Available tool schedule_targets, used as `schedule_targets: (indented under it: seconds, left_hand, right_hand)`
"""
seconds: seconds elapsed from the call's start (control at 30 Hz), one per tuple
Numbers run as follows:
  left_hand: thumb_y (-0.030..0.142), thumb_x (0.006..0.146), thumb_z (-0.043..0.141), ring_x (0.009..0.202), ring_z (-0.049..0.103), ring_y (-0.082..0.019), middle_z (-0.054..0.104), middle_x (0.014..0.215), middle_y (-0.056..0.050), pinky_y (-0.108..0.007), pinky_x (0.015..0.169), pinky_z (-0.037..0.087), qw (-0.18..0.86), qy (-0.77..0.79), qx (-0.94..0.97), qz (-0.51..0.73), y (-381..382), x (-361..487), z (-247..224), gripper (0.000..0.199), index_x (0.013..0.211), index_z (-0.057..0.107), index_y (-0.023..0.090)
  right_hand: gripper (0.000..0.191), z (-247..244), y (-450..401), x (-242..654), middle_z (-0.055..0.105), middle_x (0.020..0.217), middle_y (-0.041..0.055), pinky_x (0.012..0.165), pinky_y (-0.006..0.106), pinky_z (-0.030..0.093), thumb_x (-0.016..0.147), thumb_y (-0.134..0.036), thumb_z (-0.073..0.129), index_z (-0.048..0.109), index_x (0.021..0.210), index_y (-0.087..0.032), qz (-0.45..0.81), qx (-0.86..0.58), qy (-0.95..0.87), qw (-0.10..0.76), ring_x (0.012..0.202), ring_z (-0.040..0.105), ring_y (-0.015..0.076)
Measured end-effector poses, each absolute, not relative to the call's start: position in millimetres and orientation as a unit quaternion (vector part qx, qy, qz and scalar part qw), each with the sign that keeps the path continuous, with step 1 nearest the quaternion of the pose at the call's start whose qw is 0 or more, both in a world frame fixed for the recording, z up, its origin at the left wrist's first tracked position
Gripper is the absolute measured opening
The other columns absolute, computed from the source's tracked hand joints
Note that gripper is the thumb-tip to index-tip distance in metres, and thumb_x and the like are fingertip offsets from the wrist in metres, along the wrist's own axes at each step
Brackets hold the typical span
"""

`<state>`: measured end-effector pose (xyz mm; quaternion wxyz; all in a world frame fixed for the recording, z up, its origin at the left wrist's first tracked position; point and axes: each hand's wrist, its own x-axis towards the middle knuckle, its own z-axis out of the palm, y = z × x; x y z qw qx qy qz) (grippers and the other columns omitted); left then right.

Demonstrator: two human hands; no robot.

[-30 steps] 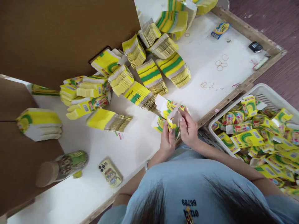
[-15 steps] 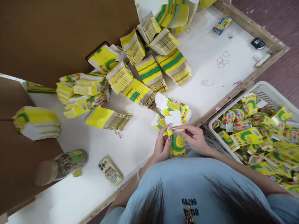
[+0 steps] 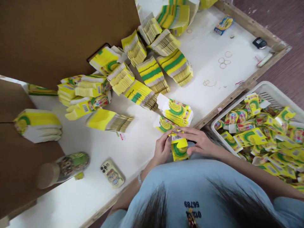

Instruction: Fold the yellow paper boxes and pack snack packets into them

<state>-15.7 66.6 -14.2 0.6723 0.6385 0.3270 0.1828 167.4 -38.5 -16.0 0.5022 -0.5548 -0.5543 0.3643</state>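
Close to my body I have a small yellow and green carton [image 3: 180,153], its barcoded end flap folded over toward me. My left hand [image 3: 163,148] grips the carton's left side, thumb and fingers closed at the flap. My right hand [image 3: 199,142] lies across the top end with its fingers stretched along the fold and its thumb near the right edge. Just beyond the fingers, a stack of flattened cartons [image 3: 178,110] with white flaps lies on the table, one more carton [image 3: 165,124] lying beside it.
Bundles of folded cartons [image 3: 153,74] spread over the white table [image 3: 140,139]. A plastic basket [image 3: 215,122] full of cartons stands at the right, past the wooden table edge [image 3: 228,99]. A phone [image 3: 112,173], a jar [image 3: 68,167], rubber bands [image 3: 222,65] and a blue box [image 3: 224,24] lie around.
The carton's white end flap stood up before; now it is folded down and the barcoded side shows. My right hand has moved over the carton's top end.
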Motion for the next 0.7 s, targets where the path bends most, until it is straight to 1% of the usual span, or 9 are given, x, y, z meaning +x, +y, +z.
schedule_targets:
  seconds: [0.03,0.07,0.13,0.23,0.33,0.4,0.5,0.6,0.7]
  left_hand:
    - [0.065,0.098,0.05,0.101,0.073,-0.025,0.077,0.114,-0.015,-0.033,0.088,0.059,0.665,0.329,0.642,0.191,68,-16,-14,0.059,0.122,0.072,0.016]
    - [0.061,0.098,0.053,0.096,0.073,-0.023,0.078,0.106,-0.014,-0.032,0.086,0.059,0.658,0.335,0.646,0.195,70,-16,-14,0.055,0.121,0.072,0.015]
    - [0.059,0.098,0.055,0.08,0.07,-0.018,0.077,0.091,-0.009,-0.028,0.076,0.057,0.651,0.345,0.649,0.189,70,-16,-13,0.053,0.122,0.07,0.015]
    - [0.058,0.097,0.058,0.062,0.059,-0.011,0.07,0.077,-0.002,-0.022,0.061,0.05,0.662,0.353,0.633,0.19,68,-14,-13,0.047,0.12,0.065,0.018]
    - [0.054,0.099,0.058,0.054,0.051,-0.008,0.062,0.071,0.004,-0.018,0.053,0.041,0.705,0.34,0.586,0.212,62,-13,-15,0.036,0.118,0.053,0.024]
    - [0.051,0.102,0.055,0.051,0.047,-0.007,0.062,0.072,0.005,-0.017,0.051,0.038,0.723,0.315,0.571,0.227,60,-11,-17,0.034,0.121,0.045,0.026]
    - [0.048,0.105,0.05,0.051,0.045,-0.007,0.067,0.081,0.001,-0.019,0.054,0.041,0.717,0.285,0.589,0.24,60,-10,-19,0.036,0.131,0.04,0.026]
    - [0.047,0.106,0.047,0.058,0.054,-0.009,0.07,0.088,-0.003,-0.021,0.058,0.044,0.699,0.282,0.613,0.237,61,-13,-22,0.037,0.135,0.039,0.026]
    - [0.049,0.106,0.043,0.064,0.06,-0.013,0.071,0.094,-0.005,-0.025,0.059,0.045,0.687,0.299,0.629,0.206,59,-19,-26,0.041,0.14,0.039,0.026]
  right_hand:
    - [0.051,-14,-39,167,0.069,0.139,0.0135,0.105,0.045,0.058,0.091,-0.054,0.071,0.071,0.132,-0.024,0.396,-0.56,-0.533,0.495,0.127,0.068,0.03]
    - [0.052,-12,-39,165,0.07,0.138,0.0136,0.1,0.043,0.061,0.093,-0.049,0.07,0.066,0.138,-0.023,0.438,-0.567,-0.497,0.49,0.121,0.071,0.0284]
    - [0.053,-6,-38,159,0.073,0.13,0.0114,0.089,0.038,0.064,0.095,-0.038,0.067,0.058,0.145,-0.023,0.519,-0.568,-0.415,0.486,0.105,0.076,0.0231]
    - [0.053,0,-34,154,0.077,0.11,0.0066,0.081,0.033,0.063,0.09,-0.027,0.067,0.055,0.142,-0.023,0.576,-0.558,-0.348,0.485,0.089,0.075,0.0183]
    - [0.049,1,-32,156,0.075,0.099,0.0036,0.077,0.031,0.061,0.088,-0.027,0.069,0.056,0.135,-0.023,0.592,-0.554,-0.333,0.482,0.084,0.073,0.0176]
    - [0.047,1,-31,158,0.075,0.098,0.0029,0.079,0.032,0.06,0.088,-0.029,0.069,0.056,0.133,-0.024,0.601,-0.547,-0.332,0.479,0.086,0.073,0.018]
    - [0.044,2,-32,160,0.075,0.1,0.0026,0.081,0.033,0.06,0.089,-0.029,0.067,0.057,0.132,-0.025,0.602,-0.544,-0.33,0.482,0.089,0.073,0.0183]
    - [0.043,5,-33,165,0.075,0.109,0.0043,0.083,0.033,0.061,0.089,-0.03,0.069,0.06,0.131,-0.026,0.612,-0.527,-0.326,0.491,0.093,0.073,0.0181]
    - [0.041,6,-32,170,0.076,0.114,0.0063,0.086,0.035,0.062,0.088,-0.038,0.073,0.068,0.127,-0.024,0.644,-0.5,-0.328,0.476,0.095,0.074,0.0184]
